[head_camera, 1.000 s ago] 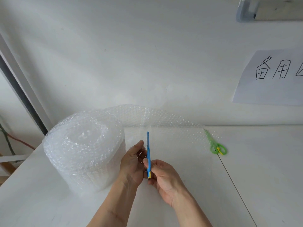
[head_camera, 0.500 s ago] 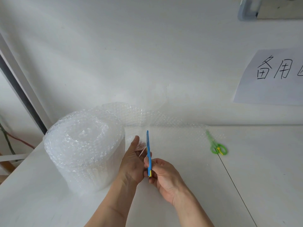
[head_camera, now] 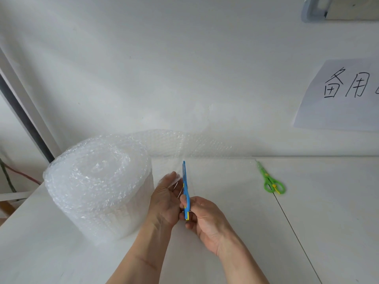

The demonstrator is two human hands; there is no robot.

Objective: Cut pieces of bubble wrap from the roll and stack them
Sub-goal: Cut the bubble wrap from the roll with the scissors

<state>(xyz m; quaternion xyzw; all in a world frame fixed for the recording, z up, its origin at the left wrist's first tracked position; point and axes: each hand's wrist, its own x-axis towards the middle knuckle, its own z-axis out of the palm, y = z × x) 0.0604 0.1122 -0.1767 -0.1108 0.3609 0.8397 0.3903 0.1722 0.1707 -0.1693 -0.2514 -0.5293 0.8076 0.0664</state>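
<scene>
The bubble wrap roll (head_camera: 98, 187) stands on end at the left of the white table (head_camera: 328, 222), its loose sheet (head_camera: 205, 152) trailing right along the far wall. Just right of the roll, the left hand (head_camera: 164, 203) pinches the sheet's near edge, while the right hand (head_camera: 205, 220) grips blue scissors (head_camera: 185, 189), blades pointing away. Green scissors (head_camera: 271, 182) lie farther right.
</scene>
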